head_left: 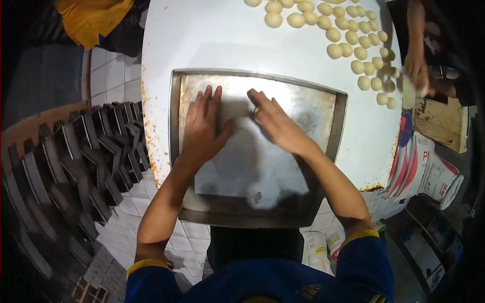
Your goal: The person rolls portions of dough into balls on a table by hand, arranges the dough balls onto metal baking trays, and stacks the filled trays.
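Observation:
A shallow rectangular metal baking tray (340, 121) lies before me on the white table, its near edge overhanging the table. Its bottom is shiny, with cloudy grey smears. On the left part of the tray bottom, my left hand (203, 123) is open, fingers stretched away from me and thumb apart. My right hand (275, 121) is over the middle, palm down, fingers extended up and to the left, slightly blurred. Nothing is visibly held in either hand. The hands are apart, with a blurred greyish patch between them that I cannot make out.
Many round dough balls (335, 51) sit on the white table (222, 30) at the far right. Another person's hand (417, 70) is beside them at the table edge. Stacked dark metal trays (65, 161) stand on the left. Printed sacks (422, 166) lie at the right.

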Action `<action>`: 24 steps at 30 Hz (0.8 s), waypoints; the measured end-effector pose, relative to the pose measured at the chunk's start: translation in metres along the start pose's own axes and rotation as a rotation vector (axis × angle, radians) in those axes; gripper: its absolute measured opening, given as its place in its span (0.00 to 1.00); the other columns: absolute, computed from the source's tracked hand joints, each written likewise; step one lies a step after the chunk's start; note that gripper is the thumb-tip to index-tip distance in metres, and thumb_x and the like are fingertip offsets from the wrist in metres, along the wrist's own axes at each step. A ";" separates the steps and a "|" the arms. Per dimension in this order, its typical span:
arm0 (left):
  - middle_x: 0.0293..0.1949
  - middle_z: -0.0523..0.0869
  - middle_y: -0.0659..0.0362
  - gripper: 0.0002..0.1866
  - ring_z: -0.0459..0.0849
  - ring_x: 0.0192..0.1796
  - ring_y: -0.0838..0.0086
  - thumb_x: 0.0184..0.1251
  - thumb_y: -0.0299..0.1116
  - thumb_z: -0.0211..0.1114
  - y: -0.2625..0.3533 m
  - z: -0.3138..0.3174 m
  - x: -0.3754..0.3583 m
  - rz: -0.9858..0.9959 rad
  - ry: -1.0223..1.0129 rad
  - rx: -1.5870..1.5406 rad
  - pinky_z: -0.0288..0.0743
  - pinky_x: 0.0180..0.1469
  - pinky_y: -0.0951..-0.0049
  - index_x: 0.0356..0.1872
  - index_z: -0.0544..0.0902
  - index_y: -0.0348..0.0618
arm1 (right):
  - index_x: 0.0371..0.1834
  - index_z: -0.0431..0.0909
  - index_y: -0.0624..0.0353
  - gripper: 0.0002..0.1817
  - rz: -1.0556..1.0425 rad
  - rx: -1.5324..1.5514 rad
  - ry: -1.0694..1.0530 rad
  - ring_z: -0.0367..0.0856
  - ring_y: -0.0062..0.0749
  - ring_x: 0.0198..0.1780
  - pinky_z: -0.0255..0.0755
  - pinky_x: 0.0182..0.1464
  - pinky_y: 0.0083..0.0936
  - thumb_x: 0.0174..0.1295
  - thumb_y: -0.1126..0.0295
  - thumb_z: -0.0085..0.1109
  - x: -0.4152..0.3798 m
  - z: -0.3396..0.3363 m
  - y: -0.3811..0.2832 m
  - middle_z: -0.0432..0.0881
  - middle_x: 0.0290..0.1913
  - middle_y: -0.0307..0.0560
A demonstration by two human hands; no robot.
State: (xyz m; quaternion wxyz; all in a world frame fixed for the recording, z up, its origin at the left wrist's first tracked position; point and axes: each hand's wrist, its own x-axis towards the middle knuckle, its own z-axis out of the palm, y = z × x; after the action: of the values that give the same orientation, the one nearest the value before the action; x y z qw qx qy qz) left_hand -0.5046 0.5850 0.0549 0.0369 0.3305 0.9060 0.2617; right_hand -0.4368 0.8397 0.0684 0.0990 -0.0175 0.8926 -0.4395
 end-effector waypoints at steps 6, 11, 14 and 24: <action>0.79 0.76 0.42 0.36 0.79 0.75 0.40 0.70 0.32 0.77 0.035 0.012 0.169 0.175 0.184 -0.197 0.79 0.77 0.44 0.79 0.78 0.43 | 0.71 0.85 0.57 0.25 -0.247 -0.353 0.538 0.85 0.59 0.63 0.78 0.69 0.49 0.72 0.64 0.71 0.107 -0.113 0.055 0.90 0.62 0.56; 0.60 0.82 0.34 0.22 0.84 0.63 0.35 0.68 0.28 0.71 0.027 0.075 0.271 0.077 0.148 -0.023 0.82 0.67 0.44 0.63 0.84 0.37 | 0.56 0.88 0.67 0.23 -0.332 -0.740 0.529 0.89 0.64 0.61 0.82 0.65 0.52 0.65 0.61 0.72 0.206 -0.142 0.136 0.92 0.50 0.67; 0.59 0.81 0.34 0.20 0.84 0.62 0.34 0.68 0.27 0.71 0.019 0.102 0.289 0.035 0.215 0.028 0.82 0.66 0.42 0.61 0.85 0.39 | 0.54 0.90 0.65 0.19 -0.301 -0.822 0.317 0.91 0.64 0.55 0.84 0.60 0.53 0.65 0.64 0.69 0.220 -0.154 0.133 0.93 0.49 0.63; 0.60 0.86 0.48 0.22 0.89 0.59 0.47 0.65 0.25 0.76 0.056 -0.040 0.109 0.098 0.148 -0.197 0.83 0.63 0.53 0.61 0.87 0.46 | 0.65 0.90 0.58 0.22 0.108 0.262 0.072 0.92 0.48 0.52 0.85 0.55 0.41 0.69 0.65 0.75 0.024 -0.145 0.014 0.93 0.54 0.59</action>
State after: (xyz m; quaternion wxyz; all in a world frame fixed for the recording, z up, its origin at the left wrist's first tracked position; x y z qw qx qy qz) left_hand -0.5663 0.6705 0.1287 -0.0107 0.3491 0.8589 0.3746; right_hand -0.4872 0.9585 0.1394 0.0917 0.0595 0.8303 -0.5465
